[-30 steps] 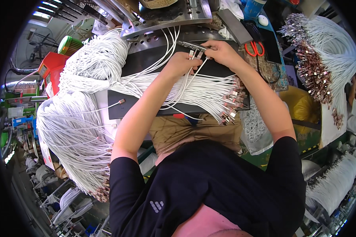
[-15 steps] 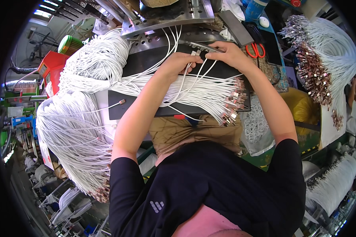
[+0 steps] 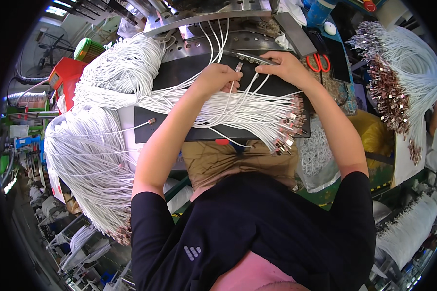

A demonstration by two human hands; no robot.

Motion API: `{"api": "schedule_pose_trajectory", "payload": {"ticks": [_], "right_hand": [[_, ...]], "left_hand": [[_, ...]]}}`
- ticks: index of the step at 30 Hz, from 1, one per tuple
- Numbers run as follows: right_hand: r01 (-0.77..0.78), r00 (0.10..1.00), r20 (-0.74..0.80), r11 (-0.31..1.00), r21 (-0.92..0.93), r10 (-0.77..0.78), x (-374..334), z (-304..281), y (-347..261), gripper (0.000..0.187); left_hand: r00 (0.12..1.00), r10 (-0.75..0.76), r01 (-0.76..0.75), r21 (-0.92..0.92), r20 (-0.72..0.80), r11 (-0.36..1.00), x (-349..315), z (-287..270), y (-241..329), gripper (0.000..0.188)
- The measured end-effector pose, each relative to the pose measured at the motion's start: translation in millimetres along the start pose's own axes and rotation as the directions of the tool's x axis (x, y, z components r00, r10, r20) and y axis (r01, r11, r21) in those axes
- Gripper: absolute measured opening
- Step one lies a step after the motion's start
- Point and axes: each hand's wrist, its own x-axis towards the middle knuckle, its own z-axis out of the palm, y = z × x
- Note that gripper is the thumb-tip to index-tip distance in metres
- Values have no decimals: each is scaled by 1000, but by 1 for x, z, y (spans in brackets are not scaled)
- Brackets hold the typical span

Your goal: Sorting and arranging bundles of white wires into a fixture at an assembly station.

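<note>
My left hand [image 3: 218, 78] is closed in a pinch on a white cable with a metal plug [image 3: 239, 67] sticking up beyond the fingertips. To its right, my right hand [image 3: 285, 69] has thumb and fingers closed on the end of another white cable [image 3: 250, 86], beside a slotted metal strip [image 3: 250, 57]. The fingers partly hide that cable's end. Beneath both hands, a thick bundle of white cables [image 3: 228, 109] crosses the black work surface [image 3: 172, 72]. Its copper-coloured and silver plugs [image 3: 287, 127] lie fanned out at the right.
Large coiled bundles of white cables [image 3: 119, 72] are heaped at the left, and another bundle [image 3: 417, 63] hangs at the far right. A perforated metal plate [image 3: 204, 22] stands behind the work surface. Red-handled scissors [image 3: 318, 63] lie right of my right hand, near a grey block [image 3: 294, 34].
My left hand has drawn slightly left, away from my right hand, with one plug now showing apart at its fingertips. The right hand stays by the metal strip. The view has shifted a little.
</note>
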Motion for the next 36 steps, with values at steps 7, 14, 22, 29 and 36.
{"api": "schedule_pose_trajectory", "payload": {"ticks": [7,14,22,29,36], "right_hand": [[-44,989,146,997,70,33,-8,-2,-7,38],[-102,974,209,993,57,88,-8,-2,-14,34],[-87,970,233,994,59,71,-7,-7,-2,34],[-54,984,172,996,68,42,-4,-4,0,38],[-86,988,131,996,38,80,-4,-3,0,38]], "left_hand": [[998,51,-49,70,-32,996,2,5,-3,29],[991,82,-85,-20,-105,996,-7,10,-3,30],[662,749,-256,926,-40,276,-35,52,19,27],[709,705,-130,979,-21,160,-17,62,11,18],[669,735,-148,948,-115,283,-28,51,5,22]]}}
